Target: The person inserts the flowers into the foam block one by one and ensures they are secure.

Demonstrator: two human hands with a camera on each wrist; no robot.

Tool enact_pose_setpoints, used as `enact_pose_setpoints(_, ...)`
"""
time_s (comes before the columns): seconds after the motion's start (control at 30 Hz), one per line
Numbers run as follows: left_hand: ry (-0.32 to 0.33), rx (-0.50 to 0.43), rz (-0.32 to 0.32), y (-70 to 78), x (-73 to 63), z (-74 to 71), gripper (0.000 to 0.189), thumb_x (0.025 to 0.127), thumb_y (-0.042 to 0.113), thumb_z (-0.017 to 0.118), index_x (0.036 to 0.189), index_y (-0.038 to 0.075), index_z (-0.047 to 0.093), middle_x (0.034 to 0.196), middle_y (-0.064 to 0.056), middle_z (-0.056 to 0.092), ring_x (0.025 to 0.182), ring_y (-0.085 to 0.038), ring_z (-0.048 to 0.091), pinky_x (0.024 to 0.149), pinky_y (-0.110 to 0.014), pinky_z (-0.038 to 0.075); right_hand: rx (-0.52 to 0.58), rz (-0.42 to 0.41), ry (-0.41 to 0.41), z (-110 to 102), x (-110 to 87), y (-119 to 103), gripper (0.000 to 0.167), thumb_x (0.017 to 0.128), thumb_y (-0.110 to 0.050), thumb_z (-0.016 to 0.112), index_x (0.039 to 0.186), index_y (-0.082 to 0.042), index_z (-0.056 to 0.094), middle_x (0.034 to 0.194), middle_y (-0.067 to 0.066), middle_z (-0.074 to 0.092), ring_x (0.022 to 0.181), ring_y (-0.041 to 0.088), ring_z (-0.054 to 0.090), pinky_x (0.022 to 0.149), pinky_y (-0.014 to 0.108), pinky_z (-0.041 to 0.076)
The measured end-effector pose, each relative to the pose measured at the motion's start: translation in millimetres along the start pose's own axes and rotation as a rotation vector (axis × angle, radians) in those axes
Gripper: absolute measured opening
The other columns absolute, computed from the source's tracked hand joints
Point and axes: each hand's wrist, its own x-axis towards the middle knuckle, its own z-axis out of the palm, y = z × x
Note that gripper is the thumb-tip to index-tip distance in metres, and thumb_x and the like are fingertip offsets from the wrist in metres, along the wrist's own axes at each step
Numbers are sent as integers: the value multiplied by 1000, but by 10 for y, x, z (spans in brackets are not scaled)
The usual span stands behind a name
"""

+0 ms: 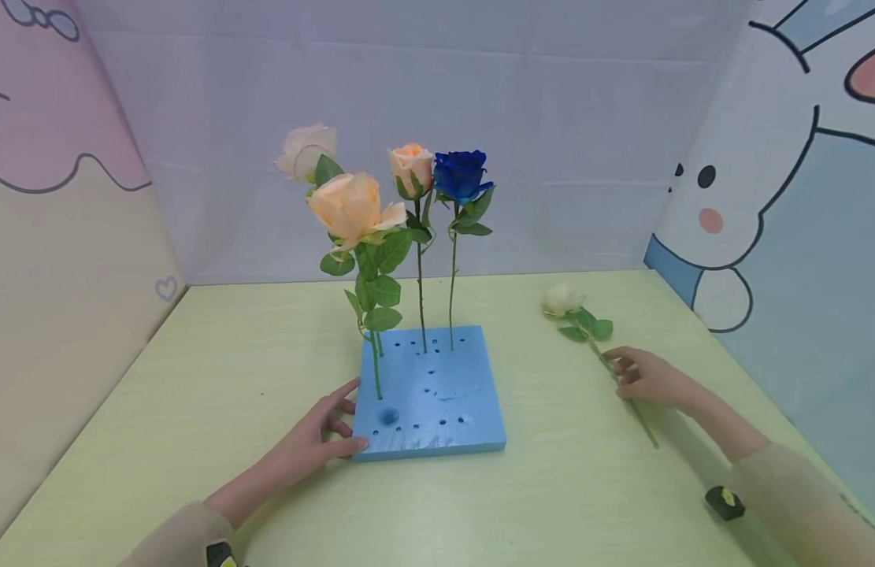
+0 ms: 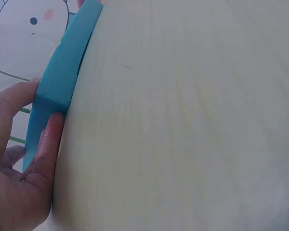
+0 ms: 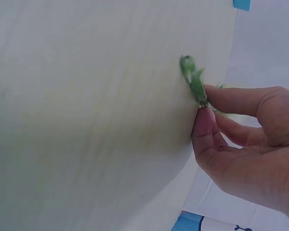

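Note:
A blue foam block (image 1: 437, 402) with several holes lies flat on the table. My left hand (image 1: 329, 425) grips its near left corner, thumb at the front edge and fingers along the left side; the left wrist view shows the hand (image 2: 24, 159) against the block's side wall (image 2: 62, 72). On the right, my right hand (image 1: 653, 378) pinches the green stem (image 1: 643, 421) of a white rose (image 1: 563, 300) between thumb and fingers. This rose slants low over the table, its bloom pointing away. In the right wrist view, thumb and fingertips meet at the stem (image 3: 197, 86).
Upright in the block stand a peach rose (image 1: 352, 209), a pale pink rose (image 1: 308, 151) behind it, a light peach rose (image 1: 412, 169) and a blue rose (image 1: 461, 175). Printed cloth walls (image 1: 820, 236) enclose the table (image 1: 550, 496) at the back and sides.

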Motion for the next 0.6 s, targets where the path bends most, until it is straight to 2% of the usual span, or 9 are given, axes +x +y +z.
enact_pose_setpoints(0.2,2,-7,9,-16,-1,2,90,85,29,77,157,20,25,134,-15,51,98,-17,59,76,-24,48,-24,-11,22,44,2,-84,62,74,3,67,133,9,50,107,24,62,96,31,63,71,31,51)
enact_pose_setpoints(0.37,4,-12,-1,1,-13,6,90,85,29,78,157,21,25,134,-14,51,99,-16,59,78,-25,48,-20,-1,-3,28,22,-66,58,77,-2,69,132,6,52,107,21,64,97,27,61,71,30,51)
enact_pose_setpoints(0.6,10,-11,-11,22,-18,5,90,84,28,78,157,20,26,133,-14,51,99,-17,59,77,-25,48,42,13,-85,-33,57,-54,54,84,-4,65,135,9,50,92,10,65,74,13,57,62,27,49)
